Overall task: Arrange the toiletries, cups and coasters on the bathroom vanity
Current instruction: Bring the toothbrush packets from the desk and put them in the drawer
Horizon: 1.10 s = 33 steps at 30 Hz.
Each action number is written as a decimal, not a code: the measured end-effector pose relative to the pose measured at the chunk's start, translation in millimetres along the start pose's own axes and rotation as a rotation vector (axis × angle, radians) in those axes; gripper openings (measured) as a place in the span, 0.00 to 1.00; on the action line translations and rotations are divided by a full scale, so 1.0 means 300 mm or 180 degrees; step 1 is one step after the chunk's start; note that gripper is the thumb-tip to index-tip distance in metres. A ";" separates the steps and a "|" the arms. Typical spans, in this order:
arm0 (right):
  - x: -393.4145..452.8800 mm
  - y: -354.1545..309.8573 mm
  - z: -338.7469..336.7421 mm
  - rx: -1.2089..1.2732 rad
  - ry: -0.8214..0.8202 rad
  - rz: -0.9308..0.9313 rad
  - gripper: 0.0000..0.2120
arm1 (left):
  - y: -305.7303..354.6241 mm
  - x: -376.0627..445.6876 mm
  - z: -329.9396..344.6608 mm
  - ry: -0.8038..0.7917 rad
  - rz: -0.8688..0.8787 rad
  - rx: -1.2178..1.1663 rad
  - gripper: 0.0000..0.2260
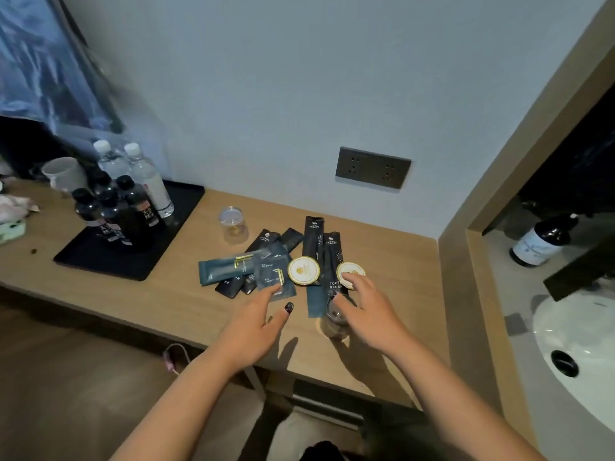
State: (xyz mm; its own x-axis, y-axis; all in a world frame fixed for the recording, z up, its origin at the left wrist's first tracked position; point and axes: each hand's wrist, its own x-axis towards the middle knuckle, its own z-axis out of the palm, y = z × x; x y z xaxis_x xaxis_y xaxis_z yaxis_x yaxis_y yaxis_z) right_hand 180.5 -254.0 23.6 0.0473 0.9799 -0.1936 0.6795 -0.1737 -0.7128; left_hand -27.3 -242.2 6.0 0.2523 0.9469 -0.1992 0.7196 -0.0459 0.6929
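Though scarcely begun: toiletry sachets (266, 261) heaped unsorted on worktop (159, 294), two coasters (303, 270) atop heap, one clear cup (234, 224) behind it, second cup (334, 319) at near edge beneath right hand (369, 311); both grips released, left hand (253, 321) touching heap.

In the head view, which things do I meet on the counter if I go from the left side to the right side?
Black tray, far clear cup, left coaster, right coaster, soap bottle.

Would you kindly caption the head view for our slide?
Left hand and right hand reach over sachets and coasters on the vanity.
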 end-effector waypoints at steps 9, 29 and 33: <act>0.257 -0.053 0.011 0.0205 0.0210 0.0243 0.19 | -0.108 0.220 -0.059 0.0030 -0.0153 -0.0050 0.25; 0.512 -0.265 0.272 0.1228 0.0775 0.0851 0.14 | -0.470 0.865 -0.157 -0.0500 -0.0656 -0.0163 0.14; 0.513 -0.279 0.313 0.1262 0.0908 0.0917 0.15 | -0.501 0.911 -0.111 -0.0474 -0.0982 -0.0356 0.11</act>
State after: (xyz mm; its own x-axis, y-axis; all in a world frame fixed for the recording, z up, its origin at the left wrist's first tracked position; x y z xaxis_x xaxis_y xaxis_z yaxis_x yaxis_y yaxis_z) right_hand 62.2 -97.7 -9.9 0.4235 0.8656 -0.2672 0.2856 -0.4075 -0.8674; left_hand -88.0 34.1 -129.5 0.1318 0.8536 -0.5040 0.7034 0.2778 0.6543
